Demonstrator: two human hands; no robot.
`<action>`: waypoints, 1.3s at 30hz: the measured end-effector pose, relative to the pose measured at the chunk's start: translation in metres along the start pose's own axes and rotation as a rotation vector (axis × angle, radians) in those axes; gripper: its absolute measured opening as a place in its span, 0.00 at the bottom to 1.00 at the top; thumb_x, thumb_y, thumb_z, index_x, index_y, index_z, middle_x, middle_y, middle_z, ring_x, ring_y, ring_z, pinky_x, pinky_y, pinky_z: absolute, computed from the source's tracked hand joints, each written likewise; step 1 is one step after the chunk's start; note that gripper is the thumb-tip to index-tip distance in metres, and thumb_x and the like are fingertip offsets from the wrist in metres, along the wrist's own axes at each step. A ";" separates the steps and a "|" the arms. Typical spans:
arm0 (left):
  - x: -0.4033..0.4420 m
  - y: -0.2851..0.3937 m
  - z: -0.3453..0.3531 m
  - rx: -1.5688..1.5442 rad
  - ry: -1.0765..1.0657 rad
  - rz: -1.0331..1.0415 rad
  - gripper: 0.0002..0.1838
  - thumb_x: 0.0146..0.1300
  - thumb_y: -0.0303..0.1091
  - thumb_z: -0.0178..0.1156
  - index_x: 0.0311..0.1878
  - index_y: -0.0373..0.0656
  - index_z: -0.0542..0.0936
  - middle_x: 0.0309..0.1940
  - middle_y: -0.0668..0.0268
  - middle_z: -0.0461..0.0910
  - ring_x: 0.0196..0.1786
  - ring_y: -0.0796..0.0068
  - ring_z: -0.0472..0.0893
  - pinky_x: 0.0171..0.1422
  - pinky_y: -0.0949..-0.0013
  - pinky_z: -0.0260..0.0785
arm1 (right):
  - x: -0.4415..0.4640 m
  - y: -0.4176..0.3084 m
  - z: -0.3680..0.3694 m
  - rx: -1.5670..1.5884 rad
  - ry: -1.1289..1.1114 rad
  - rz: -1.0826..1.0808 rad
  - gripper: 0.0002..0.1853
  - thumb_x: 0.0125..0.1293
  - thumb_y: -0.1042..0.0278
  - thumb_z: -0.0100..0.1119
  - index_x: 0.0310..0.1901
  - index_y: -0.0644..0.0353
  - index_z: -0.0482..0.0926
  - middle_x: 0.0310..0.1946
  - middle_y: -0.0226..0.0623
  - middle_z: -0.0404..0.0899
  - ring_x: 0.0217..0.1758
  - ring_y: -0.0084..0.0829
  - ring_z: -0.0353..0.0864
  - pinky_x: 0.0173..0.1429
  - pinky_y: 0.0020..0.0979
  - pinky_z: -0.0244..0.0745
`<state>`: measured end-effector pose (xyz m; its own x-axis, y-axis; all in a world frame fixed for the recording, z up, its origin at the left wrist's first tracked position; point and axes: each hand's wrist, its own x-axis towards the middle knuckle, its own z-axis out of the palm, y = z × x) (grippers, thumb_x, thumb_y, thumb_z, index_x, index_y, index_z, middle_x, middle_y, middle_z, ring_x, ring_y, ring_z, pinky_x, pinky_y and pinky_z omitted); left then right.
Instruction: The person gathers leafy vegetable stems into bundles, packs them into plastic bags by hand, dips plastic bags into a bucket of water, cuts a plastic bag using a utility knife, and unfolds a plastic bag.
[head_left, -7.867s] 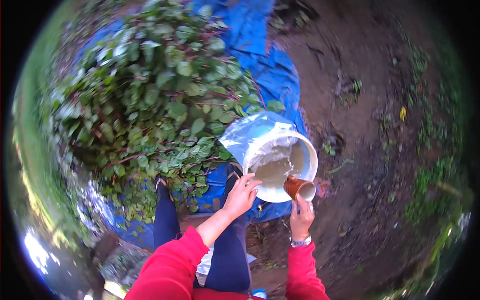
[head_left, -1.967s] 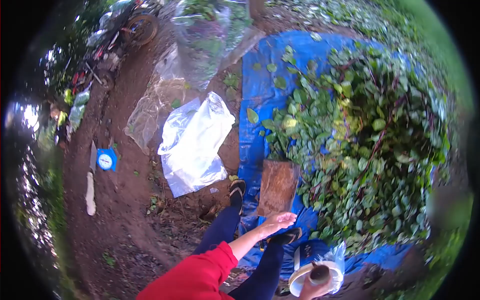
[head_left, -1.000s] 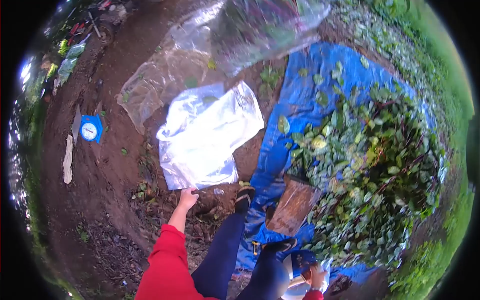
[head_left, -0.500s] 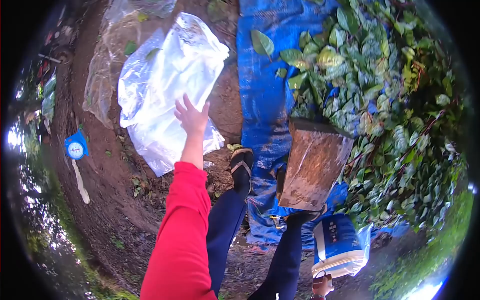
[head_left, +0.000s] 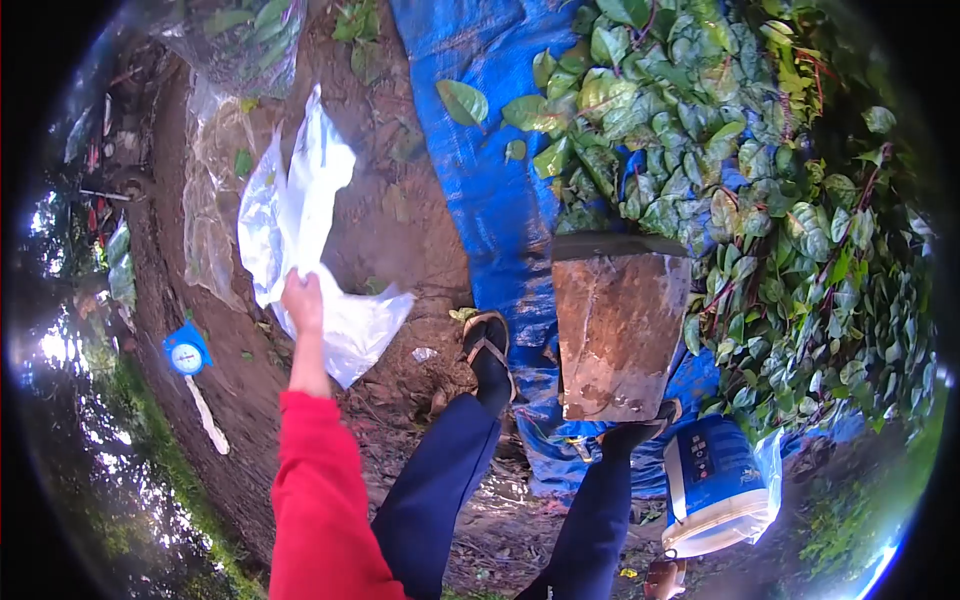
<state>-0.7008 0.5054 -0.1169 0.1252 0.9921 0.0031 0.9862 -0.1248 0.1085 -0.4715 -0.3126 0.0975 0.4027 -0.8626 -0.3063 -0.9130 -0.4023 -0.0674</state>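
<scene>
My left hand (head_left: 303, 300), at the end of a red sleeve, is closed on a clear plastic sheet or bag (head_left: 325, 200). The plastic is bunched at my fingers and hangs in folds above and to the right of them, over bare soil. At the bottom right edge, only a small part of my right hand (head_left: 671, 591) shows, closed round the brown grip of a bucket handle (head_left: 664, 573). The blue and white bucket (head_left: 722, 465) hangs tilted there, with clear plastic (head_left: 768, 472) sticking out along its side.
A large heap of green leaves (head_left: 740, 150) covers much of the blue tarp (head_left: 450, 50). A worn wooden block (head_left: 618, 335) stands before my feet. On the soil at left are a blue dial scale (head_left: 186, 352) and another crumpled plastic sheet (head_left: 212, 190). A leaf-filled bag (head_left: 235, 45) lies beyond.
My left hand, open over the spread plastic before, has closed on it and moved down and left, gathering it into a narrower shape. The view has shifted slightly; the right hand is less visible.
</scene>
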 end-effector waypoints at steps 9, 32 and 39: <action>-0.032 0.030 -0.212 -0.532 0.035 0.027 0.21 0.54 0.26 0.54 0.53 0.41 0.66 0.48 0.61 0.69 0.49 0.71 0.69 0.56 0.69 0.61 | 0.030 0.033 0.001 0.836 -0.662 0.191 0.27 0.51 0.63 0.63 0.49 0.62 0.62 0.25 0.43 0.75 0.20 0.33 0.77 0.17 0.31 0.71; -0.011 0.575 -0.309 -1.323 -0.325 0.559 0.15 0.56 0.27 0.50 0.47 0.32 0.71 0.41 0.62 0.74 0.43 0.70 0.73 0.48 0.69 0.66 | 0.045 -0.078 0.050 0.212 -0.187 -0.246 0.36 0.40 0.61 0.69 0.50 0.67 0.63 0.45 0.50 0.71 0.50 0.44 0.72 0.55 0.36 0.66; 0.023 0.705 -0.412 -0.863 0.236 0.771 0.17 0.62 0.36 0.48 0.48 0.33 0.74 0.44 0.61 0.76 0.46 0.70 0.74 0.50 0.66 0.66 | 0.053 -0.075 0.088 0.169 -0.133 -0.232 0.31 0.39 0.60 0.71 0.43 0.65 0.68 0.40 0.49 0.74 0.45 0.45 0.74 0.52 0.36 0.67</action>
<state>-0.0467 0.4447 0.3692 0.5436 0.6461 0.5358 0.2478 -0.7334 0.6330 -0.3879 -0.3009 0.0026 0.5997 -0.7014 -0.3852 -0.8001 -0.5175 -0.3033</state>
